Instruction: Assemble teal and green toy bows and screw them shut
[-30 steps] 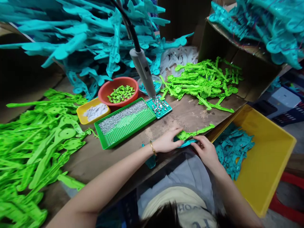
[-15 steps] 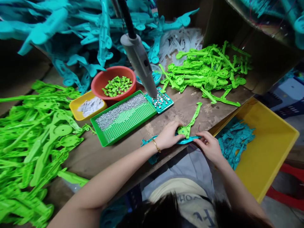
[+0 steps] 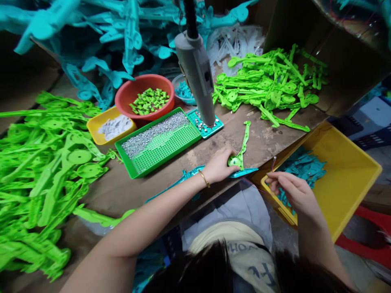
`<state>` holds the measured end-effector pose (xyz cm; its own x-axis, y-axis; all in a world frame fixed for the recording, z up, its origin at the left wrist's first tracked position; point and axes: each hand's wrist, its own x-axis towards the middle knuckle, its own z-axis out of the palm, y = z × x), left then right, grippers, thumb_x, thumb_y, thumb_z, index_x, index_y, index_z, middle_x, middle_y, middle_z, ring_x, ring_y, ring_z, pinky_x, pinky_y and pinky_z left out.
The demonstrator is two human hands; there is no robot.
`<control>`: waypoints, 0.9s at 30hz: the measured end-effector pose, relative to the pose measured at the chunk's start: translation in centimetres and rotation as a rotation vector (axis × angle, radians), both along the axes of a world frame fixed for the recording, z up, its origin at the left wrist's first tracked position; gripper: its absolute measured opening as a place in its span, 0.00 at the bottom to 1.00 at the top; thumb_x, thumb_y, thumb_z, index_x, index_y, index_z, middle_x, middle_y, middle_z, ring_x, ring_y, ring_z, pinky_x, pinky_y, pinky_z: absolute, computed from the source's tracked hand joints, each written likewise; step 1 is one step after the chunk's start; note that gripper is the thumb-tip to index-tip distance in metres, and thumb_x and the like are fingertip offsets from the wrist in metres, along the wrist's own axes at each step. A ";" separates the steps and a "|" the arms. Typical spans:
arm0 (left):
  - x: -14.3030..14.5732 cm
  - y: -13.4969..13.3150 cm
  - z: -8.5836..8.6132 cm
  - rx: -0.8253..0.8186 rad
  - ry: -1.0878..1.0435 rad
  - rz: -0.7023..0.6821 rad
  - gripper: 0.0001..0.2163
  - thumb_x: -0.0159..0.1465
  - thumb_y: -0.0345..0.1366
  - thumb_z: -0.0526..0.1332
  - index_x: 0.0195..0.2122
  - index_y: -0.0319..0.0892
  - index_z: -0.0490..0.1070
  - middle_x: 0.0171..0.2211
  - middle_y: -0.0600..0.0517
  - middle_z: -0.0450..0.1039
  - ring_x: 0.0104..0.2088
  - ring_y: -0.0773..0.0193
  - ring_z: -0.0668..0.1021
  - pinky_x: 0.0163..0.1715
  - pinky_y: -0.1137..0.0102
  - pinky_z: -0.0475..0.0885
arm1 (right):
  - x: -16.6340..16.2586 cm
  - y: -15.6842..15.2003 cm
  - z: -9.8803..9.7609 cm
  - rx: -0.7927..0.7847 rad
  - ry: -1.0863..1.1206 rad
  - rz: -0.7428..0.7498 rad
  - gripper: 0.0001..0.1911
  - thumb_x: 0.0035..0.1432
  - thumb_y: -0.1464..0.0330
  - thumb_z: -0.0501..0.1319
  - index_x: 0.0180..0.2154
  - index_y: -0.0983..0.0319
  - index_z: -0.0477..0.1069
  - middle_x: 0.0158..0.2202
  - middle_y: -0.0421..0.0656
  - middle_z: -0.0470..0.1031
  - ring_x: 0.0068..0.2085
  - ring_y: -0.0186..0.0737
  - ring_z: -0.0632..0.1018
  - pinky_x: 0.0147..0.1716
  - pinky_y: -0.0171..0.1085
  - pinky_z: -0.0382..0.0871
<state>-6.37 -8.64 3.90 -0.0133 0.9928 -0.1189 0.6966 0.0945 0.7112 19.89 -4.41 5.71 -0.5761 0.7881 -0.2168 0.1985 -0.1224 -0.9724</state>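
My left hand (image 3: pixel 219 166) presses down on a bright green plastic part (image 3: pixel 241 148) that lies on a teal plastic part (image 3: pixel 195 175) at the front edge of the wooden bench (image 3: pixel 262 138). The fingers are curled over the round end of the green part. My right hand (image 3: pixel 291 194) is off the bench, above the yellow bin (image 3: pixel 345 179), and pinches a thin red and dark wire (image 3: pixel 273 162) between thumb and fingers.
A hanging electric screwdriver (image 3: pixel 197 77) stands over a small teal screw tray (image 3: pixel 205 124). Beside it are a green tray of screws (image 3: pixel 159 140), a red bowl of green bits (image 3: pixel 145 99) and a small yellow tray (image 3: pixel 110 128). Green parts are heaped left (image 3: pixel 45 162) and at the back right (image 3: pixel 269 87).
My right hand has left the parts and drawn back to the right over the yellow bin, with a wire in its fingers. The green part has swung more upright. My left hand stays on it.
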 end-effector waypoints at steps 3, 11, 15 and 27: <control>-0.3 0.3 -0.3 0.024 -0.005 -0.012 0.17 0.56 0.40 0.68 0.43 0.40 0.68 0.43 0.46 0.72 0.45 0.55 0.73 0.48 0.60 0.68 | 1.6 -2.2 0.4 -0.434 0.166 0.235 0.12 0.61 0.61 0.59 0.43 0.58 0.75 0.35 0.44 0.79 0.17 0.29 0.70 0.13 0.31 0.60; 2.5 -1.5 3.4 0.251 -0.240 0.103 0.11 0.65 0.36 0.58 0.46 0.39 0.71 0.52 0.42 0.69 0.55 0.54 0.70 0.59 0.58 0.62 | -4.1 -5.0 -0.9 0.178 0.268 0.019 0.35 0.67 0.65 0.52 0.68 0.45 0.35 0.44 0.42 0.79 0.48 0.39 0.79 0.53 0.49 0.70; 5.4 -1.7 4.8 0.067 -1.022 0.282 0.18 0.63 0.35 0.60 0.54 0.42 0.65 0.48 0.47 0.74 0.47 0.61 0.77 0.48 0.65 0.71 | -8.9 -2.9 -2.2 0.666 0.037 -0.177 0.36 0.68 0.66 0.47 0.69 0.52 0.28 0.58 0.48 0.71 0.65 0.43 0.64 0.65 0.58 0.50; 2.6 -1.1 4.1 -0.016 -1.120 0.464 0.13 0.54 0.42 0.69 0.34 0.37 0.78 0.22 0.54 0.72 0.20 0.73 0.70 0.23 0.75 0.64 | -8.3 2.9 0.0 0.363 0.109 -0.068 0.14 0.58 0.61 0.63 0.46 0.57 0.75 0.43 0.44 0.78 0.44 0.41 0.79 0.49 0.44 0.73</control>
